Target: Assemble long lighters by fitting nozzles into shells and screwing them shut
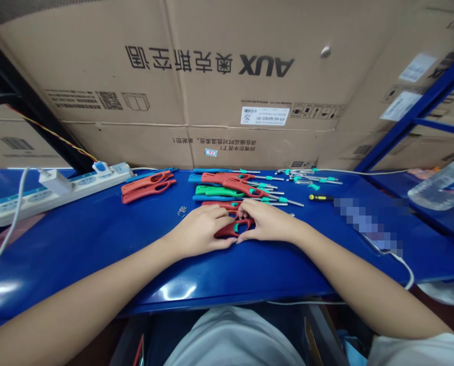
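Note:
Both hands meet at a red lighter-like handle (227,231) with a green trigger, lying near the middle of the blue table. My left hand (198,229) is closed round its left part. From the right, my right hand (263,221) pinches at its trigger end. Just beyond my fingers lies a pile of red, green (217,191) and blue handles, several with metal rods and green tips. Small metal screws (182,210) rest beside my left hand.
Red handle shells (146,188) lie at the left, near a white power strip (59,193). Metal rods (310,178), a yellow screwdriver (320,197) and a blurred phone-like object (371,226) are at the right. A cardboard wall (211,96) stands behind.

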{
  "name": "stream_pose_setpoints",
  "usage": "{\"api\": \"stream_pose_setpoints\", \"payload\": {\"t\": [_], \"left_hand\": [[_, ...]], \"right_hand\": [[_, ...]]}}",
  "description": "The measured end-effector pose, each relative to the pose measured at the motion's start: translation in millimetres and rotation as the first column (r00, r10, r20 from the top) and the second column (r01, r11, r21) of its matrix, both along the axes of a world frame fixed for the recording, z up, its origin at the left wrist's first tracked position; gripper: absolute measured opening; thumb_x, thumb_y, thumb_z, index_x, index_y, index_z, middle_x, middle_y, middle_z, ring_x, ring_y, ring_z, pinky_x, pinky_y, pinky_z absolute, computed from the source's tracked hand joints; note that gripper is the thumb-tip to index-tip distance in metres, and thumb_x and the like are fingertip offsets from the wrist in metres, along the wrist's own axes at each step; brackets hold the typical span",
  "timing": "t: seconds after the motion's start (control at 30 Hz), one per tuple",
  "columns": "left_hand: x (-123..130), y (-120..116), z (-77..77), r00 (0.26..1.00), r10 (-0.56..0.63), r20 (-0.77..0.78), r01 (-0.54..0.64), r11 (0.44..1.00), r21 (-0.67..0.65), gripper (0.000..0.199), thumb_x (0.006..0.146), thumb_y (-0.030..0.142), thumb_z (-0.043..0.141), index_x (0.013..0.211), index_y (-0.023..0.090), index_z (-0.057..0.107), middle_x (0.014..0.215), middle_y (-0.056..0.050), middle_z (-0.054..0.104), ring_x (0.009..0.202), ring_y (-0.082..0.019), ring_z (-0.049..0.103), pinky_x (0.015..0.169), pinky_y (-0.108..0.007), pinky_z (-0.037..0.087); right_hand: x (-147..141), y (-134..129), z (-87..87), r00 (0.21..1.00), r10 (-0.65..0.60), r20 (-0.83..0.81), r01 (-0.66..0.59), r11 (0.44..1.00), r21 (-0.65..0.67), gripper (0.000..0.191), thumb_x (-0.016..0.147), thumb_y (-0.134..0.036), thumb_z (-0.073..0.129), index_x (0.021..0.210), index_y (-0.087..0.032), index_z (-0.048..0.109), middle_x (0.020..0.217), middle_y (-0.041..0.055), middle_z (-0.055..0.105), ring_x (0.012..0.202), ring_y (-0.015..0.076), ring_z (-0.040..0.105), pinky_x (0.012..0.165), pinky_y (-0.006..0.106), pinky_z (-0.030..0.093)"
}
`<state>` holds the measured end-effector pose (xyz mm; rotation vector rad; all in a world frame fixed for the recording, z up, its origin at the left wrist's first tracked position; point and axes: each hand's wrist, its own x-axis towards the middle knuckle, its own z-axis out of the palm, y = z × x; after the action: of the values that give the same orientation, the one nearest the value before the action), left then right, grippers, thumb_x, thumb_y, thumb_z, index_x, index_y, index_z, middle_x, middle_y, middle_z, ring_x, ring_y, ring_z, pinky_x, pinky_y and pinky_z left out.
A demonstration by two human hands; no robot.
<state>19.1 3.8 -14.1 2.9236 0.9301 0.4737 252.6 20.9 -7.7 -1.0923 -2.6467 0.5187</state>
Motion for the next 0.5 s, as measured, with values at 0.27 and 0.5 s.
{"api": "stream_pose_setpoints", "payload": {"t": [0.27, 0.5], "left_hand": [[5, -15, -6.0, 0.995, 0.102, -0.021, -0.103, 0.992, -0.074, 0.027, 0.099, 0.032, 0.055, 0.119, 0.018, 0.066, 0.115, -0.011, 0.064, 0.106, -0.026, 0.062, 0.087, -0.037, 0.054], [8, -20, -5.8, 0.996, 0.09, -0.018, -0.091, 0.994, -0.065, 0.039, 0.094, 0.034, 0.063, 0.13, 0.018, 0.059, 0.121, -0.012, 0.06, 0.111, -0.029, 0.058, 0.09, -0.043, 0.054]], "right_hand": [[-3, -8, 8.6, 0.988, -0.059, 0.14, 0.054, 0.998, 0.036, 0.05, 0.071, -0.057, 0.082, 0.089, -0.018, 0.056, 0.089, 0.0042, 0.065, 0.077, 0.0198, 0.058, 0.061, 0.027, 0.033], [-6, -14, 13.7, 0.984, -0.022, 0.174, 0.012, 0.998, 0.058, 0.05, 0.075, -0.06, 0.077, 0.09, -0.017, 0.056, 0.089, 0.0071, 0.067, 0.078, 0.0222, 0.061, 0.063, 0.029, 0.035]]}}
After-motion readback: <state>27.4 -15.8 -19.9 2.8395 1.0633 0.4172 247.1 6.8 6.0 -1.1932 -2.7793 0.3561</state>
